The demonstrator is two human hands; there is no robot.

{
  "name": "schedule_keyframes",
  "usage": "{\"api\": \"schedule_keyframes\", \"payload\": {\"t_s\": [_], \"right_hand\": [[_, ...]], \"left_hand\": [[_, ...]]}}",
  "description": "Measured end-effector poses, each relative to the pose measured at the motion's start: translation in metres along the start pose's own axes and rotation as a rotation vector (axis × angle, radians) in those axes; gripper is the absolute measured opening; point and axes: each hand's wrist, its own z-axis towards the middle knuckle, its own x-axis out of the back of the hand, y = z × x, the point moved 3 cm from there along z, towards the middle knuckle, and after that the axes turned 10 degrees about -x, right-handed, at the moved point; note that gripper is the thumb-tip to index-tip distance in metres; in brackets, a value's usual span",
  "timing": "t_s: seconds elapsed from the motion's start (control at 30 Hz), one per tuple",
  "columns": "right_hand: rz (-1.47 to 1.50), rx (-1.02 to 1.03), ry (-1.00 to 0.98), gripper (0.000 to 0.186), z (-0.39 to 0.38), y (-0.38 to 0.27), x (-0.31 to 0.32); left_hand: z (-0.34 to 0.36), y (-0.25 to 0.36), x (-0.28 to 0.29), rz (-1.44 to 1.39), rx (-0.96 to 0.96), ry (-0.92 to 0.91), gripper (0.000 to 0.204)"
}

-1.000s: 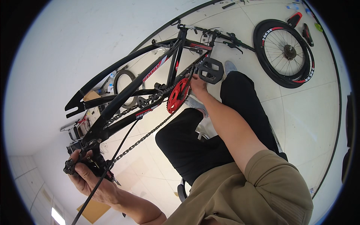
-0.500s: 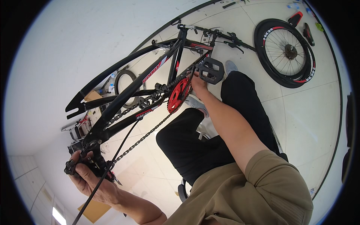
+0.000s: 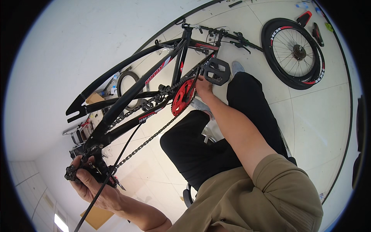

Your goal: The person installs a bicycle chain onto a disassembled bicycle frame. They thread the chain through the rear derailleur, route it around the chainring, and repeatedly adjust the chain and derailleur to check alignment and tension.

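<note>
A black bicycle frame point(image 3: 133, 82) with red and white markings, its wheels off, slants across the middle. My left hand point(image 3: 98, 192) is closed around the rear derailleur point(image 3: 71, 173) at the frame's lower left end, thumb pressed on its cage. A chain point(image 3: 148, 141) runs from there to the red chainring point(image 3: 180, 103) and back along the frame. At the crank, my right hand point(image 3: 203, 88) has its fingers curled around the crank arm, just below the black pedal point(image 3: 215, 72); some fingertips are hidden. A black cable point(image 3: 125, 152) passes in front of my left wrist.
A wheel with a cassette point(image 3: 298, 53) lies on the tiled floor at right, beside a red and black part point(image 3: 304, 18). The handlebar point(image 3: 241, 41) is at the frame's far end. Another tyre point(image 3: 123, 87) and a cardboard piece point(image 3: 98, 215) are at left.
The bicycle frame and chainring sit very slightly further left and up in the picture. Both hands keep their holds.
</note>
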Motion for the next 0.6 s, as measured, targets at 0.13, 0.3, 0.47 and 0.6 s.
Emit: {"api": "schedule_keyframes", "payload": {"t_s": [0.13, 0.3, 0.47, 0.6], "right_hand": [[-0.041, 0.075, 0.072, 0.024, -0.001, 0.005, 0.001], [-0.018, 0.120, 0.134, 0.023, 0.005, 0.014, 0.005], [0.001, 0.185, 0.186, 0.021, -0.011, 0.013, 0.008], [0.128, 0.216, 0.208, 0.023, -0.005, 0.016, 0.008]], "left_hand": [[0.001, 0.000, 0.000, 0.007, -0.002, 0.010, 0.032], [0.001, 0.001, -0.002, 0.020, -0.002, 0.013, 0.032], [-0.001, 0.004, -0.003, 0.044, 0.004, 0.019, 0.032], [0.001, 0.007, -0.006, 0.030, 0.002, 0.016, 0.032]]}}
